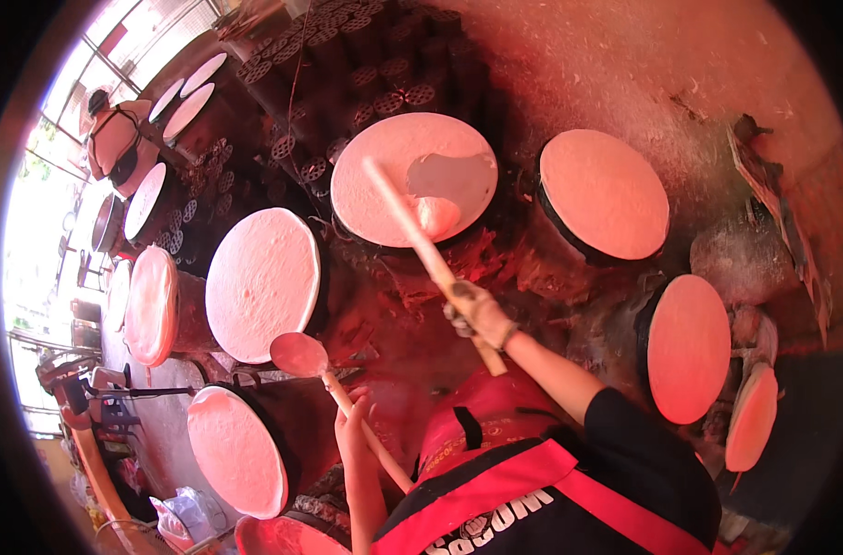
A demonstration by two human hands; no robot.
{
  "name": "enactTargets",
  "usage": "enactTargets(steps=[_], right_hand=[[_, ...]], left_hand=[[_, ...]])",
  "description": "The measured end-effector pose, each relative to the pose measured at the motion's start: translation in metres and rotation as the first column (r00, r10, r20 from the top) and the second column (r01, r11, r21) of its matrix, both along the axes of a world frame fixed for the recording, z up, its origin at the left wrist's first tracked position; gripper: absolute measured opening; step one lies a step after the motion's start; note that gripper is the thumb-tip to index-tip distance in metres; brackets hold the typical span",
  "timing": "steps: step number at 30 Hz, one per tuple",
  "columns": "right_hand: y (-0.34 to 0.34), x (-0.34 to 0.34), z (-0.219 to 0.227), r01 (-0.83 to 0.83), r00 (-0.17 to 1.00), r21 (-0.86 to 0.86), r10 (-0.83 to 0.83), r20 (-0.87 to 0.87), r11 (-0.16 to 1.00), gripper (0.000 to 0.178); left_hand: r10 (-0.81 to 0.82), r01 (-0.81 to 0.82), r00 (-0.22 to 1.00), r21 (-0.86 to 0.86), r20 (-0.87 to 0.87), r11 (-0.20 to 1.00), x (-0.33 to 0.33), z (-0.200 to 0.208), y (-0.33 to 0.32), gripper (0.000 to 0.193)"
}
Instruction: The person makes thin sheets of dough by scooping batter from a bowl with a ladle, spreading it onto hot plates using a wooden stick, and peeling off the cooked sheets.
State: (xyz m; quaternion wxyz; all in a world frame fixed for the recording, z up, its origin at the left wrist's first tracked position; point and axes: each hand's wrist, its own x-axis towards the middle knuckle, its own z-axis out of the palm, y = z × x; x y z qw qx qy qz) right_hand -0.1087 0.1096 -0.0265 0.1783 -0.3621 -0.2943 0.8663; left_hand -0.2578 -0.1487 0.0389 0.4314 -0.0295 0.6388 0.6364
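Observation:
My right hand [477, 314], dark over the fingers, is closed round a long pale wooden stick [410, 227]. The stick slants up over a large round griddle [465, 176] in front of me. A pale batter layer [375, 139] covers most of it, with a bare grey patch at the right. Beside the stick's middle sits a rounded pale lump [437, 215], near the griddle's front edge. At lower left, my left hand [352, 421] is wrapped round the handle of a ladle [298, 354]. The ladle's round bowl points up and left, overlapping a coated round plate's lower edge.
More coated round plates stand on both sides, including one at left [262, 282], one at right [605, 194] and one at lower left [236, 451]. Behind the griddle are several dark perforated cylinders [394, 69]. Another person [123, 143] is at far left. A plastic bag [192, 518] lies lower left.

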Motion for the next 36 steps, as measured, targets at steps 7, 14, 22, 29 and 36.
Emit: enactTargets(steps=[7,14,22,29,36], right_hand=[[0.056,0.033,0.015,0.177,0.984,0.01,-0.177,-0.016,0.984,0.019],[0.109,0.082,-0.021,-0.255,0.967,0.047,0.255,0.002,0.966,0.032],[0.233,0.08,0.018,-0.197,0.967,0.128,0.171,0.187,0.972,0.033],[0.225,0.007,-0.028,-0.098,0.84,0.796,-0.379,0.388,0.597,0.028],[0.149,0.005,-0.005,0.188,0.865,0.675,-0.446,0.231,0.714,0.03]], left_hand=[[0.012,-0.012,1.0,0.008,-0.022,1.0,0.024,0.011,0.06,0.023],[-0.004,0.005,0.998,0.019,-0.067,1.0,0.042,0.006,0.108,0.024],[-0.007,0.008,1.0,0.007,-0.024,1.0,0.068,0.005,0.131,0.025],[-0.071,0.066,0.995,-0.063,-0.073,0.996,0.062,0.026,0.143,0.024],[0.016,-0.018,0.999,-0.046,-0.042,0.999,0.041,0.044,0.124,0.018]])
